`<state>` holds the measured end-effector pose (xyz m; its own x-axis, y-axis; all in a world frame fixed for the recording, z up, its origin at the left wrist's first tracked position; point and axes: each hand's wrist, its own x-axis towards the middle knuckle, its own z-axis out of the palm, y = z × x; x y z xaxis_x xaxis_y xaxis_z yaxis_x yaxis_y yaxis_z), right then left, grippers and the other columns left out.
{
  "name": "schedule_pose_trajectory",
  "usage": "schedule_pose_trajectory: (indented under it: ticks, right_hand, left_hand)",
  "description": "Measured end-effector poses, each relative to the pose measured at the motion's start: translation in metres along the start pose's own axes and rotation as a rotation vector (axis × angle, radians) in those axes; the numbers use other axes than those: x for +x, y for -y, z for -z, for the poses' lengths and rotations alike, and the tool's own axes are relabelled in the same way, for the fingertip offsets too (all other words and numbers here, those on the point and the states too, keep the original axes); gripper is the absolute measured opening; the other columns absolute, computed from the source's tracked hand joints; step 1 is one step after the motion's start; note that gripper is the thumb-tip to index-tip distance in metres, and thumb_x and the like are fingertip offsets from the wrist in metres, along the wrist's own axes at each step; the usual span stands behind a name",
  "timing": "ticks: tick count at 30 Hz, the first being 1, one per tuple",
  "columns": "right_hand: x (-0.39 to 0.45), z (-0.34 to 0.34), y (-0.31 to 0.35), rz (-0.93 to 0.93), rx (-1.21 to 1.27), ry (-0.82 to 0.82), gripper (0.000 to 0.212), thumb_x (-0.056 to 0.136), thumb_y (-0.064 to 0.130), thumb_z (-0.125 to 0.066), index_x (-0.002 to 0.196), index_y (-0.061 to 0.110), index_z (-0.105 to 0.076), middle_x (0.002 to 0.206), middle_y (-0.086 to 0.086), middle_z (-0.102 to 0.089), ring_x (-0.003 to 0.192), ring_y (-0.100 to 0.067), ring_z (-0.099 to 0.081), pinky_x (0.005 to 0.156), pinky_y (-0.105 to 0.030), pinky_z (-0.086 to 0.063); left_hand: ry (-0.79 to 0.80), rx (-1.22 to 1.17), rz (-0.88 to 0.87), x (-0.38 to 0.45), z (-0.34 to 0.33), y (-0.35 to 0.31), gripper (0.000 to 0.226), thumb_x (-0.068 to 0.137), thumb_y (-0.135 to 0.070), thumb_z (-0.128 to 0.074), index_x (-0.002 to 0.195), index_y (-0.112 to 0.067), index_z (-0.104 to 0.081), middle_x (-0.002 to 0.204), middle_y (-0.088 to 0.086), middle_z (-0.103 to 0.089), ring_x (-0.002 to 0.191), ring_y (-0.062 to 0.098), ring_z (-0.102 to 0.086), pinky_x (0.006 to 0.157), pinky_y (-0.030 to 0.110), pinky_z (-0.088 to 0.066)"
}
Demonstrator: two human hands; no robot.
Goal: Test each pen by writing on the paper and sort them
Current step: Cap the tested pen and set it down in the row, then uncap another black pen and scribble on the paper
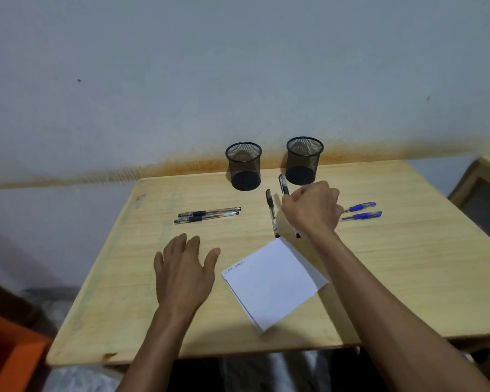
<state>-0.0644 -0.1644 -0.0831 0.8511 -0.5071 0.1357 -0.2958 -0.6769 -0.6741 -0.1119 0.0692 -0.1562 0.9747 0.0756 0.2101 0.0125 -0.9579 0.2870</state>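
A white paper pad (275,281) lies tilted near the table's front, with small scribbles at its upper left corner. My right hand (311,207) is closed around a black pen (283,183); the cap end sticks out above my fist and the tip shows below my wrist. Another black pen (272,212) lies just left of it. Two black pens (207,215) lie side by side at centre left. Two blue pens (361,211) lie to the right, partly hidden by my hand. My left hand (184,270) rests flat, fingers spread, left of the pad. Two black mesh cups (244,165) (304,159) stand at the back.
The wooden table (408,264) stands against a grey wall. A second wooden piece of furniture (481,190) is at the right edge. An orange object (9,355) sits low at the left, beside the table.
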Motion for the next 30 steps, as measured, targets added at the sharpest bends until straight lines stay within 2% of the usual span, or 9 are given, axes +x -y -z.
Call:
schedule_pose_trajectory:
  ticks: [2,4,12,17,19,22,26,30]
  right_hand:
    - [0.009,-0.014,0.001,-0.028,-0.084,-0.001,0.018,0.087,0.028,-0.066,0.091,0.012,-0.072,0.116,-0.008,-0.059,0.120,-0.030,-0.046,0.093,-0.046,-0.037]
    - [0.011,-0.024,0.001,-0.044,-0.166,-0.009,0.021,0.086,0.028,-0.065,0.095,0.011,-0.072,0.116,-0.007,-0.057,0.118,-0.029,-0.046,0.092,-0.044,-0.036]
    - [0.012,-0.042,-0.008,-0.011,-0.342,-0.019,0.024,0.085,0.026,-0.059,0.098,0.010,-0.071,0.121,-0.008,-0.057,0.120,-0.030,-0.043,0.093,-0.044,-0.035]
    - [0.007,-0.043,-0.011,0.035,-0.296,-0.067,0.032,0.090,0.039,-0.062,0.104,0.013,-0.075,0.126,-0.006,-0.057,0.124,-0.029,-0.042,0.098,-0.044,-0.034]
    - [0.005,-0.042,-0.008,0.111,-0.195,-0.085,0.033,0.089,0.043,-0.066,0.109,0.018,-0.076,0.129,-0.003,-0.057,0.126,-0.027,-0.042,0.101,-0.043,-0.033]
    - [0.002,-0.048,0.004,0.357,-0.120,-0.024,0.033,0.085,0.049,-0.073,0.108,0.026,-0.079,0.124,0.002,-0.061,0.122,-0.025,-0.045,0.096,-0.040,-0.034]
    - [0.001,-0.065,0.024,0.614,-0.203,0.177,0.034,0.087,0.056,-0.069,0.113,0.036,-0.077,0.130,0.007,-0.060,0.125,-0.022,-0.043,0.097,-0.039,-0.033]
    - [0.001,-0.081,0.034,0.721,-0.280,0.225,0.032,0.090,0.056,-0.065,0.114,0.038,-0.076,0.133,0.006,-0.058,0.126,-0.021,-0.042,0.095,-0.039,-0.033]
  left_hand:
    - [0.013,-0.009,0.009,-0.002,-0.004,0.004,0.058,0.096,-0.058,-0.039,0.134,-0.017,-0.056,0.148,0.008,-0.045,0.141,0.024,-0.034,0.115,0.049,-0.024]
    - [0.008,-0.008,0.008,-0.004,-0.005,0.005,0.060,0.096,-0.059,-0.036,0.138,-0.019,-0.052,0.152,0.006,-0.041,0.144,0.021,-0.029,0.118,0.047,-0.019]
    - [0.007,-0.024,0.022,-0.004,-0.003,0.003,0.058,0.096,-0.058,-0.036,0.139,-0.021,-0.051,0.153,0.003,-0.039,0.145,0.019,-0.026,0.120,0.046,-0.015]
    - [0.012,-0.024,0.031,-0.004,-0.004,0.003,0.059,0.096,-0.058,-0.035,0.140,-0.022,-0.049,0.154,0.002,-0.037,0.146,0.018,-0.024,0.120,0.045,-0.013]
    - [0.009,-0.024,0.033,-0.004,-0.005,0.003,0.059,0.096,-0.058,-0.035,0.140,-0.022,-0.049,0.154,0.002,-0.037,0.146,0.018,-0.024,0.120,0.046,-0.014]
    - [0.011,-0.015,0.031,-0.004,-0.005,0.003,0.058,0.097,-0.058,-0.034,0.140,-0.022,-0.049,0.154,0.002,-0.037,0.146,0.018,-0.024,0.120,0.046,-0.015]
    - [-0.004,-0.015,0.029,-0.004,-0.006,0.004,0.057,0.096,-0.058,-0.035,0.138,-0.022,-0.051,0.153,0.002,-0.040,0.145,0.019,-0.027,0.119,0.047,-0.017]
    - [-0.004,-0.019,0.030,-0.004,-0.006,0.004,0.057,0.096,-0.058,-0.035,0.138,-0.023,-0.051,0.153,0.002,-0.039,0.145,0.018,-0.027,0.119,0.047,-0.017]
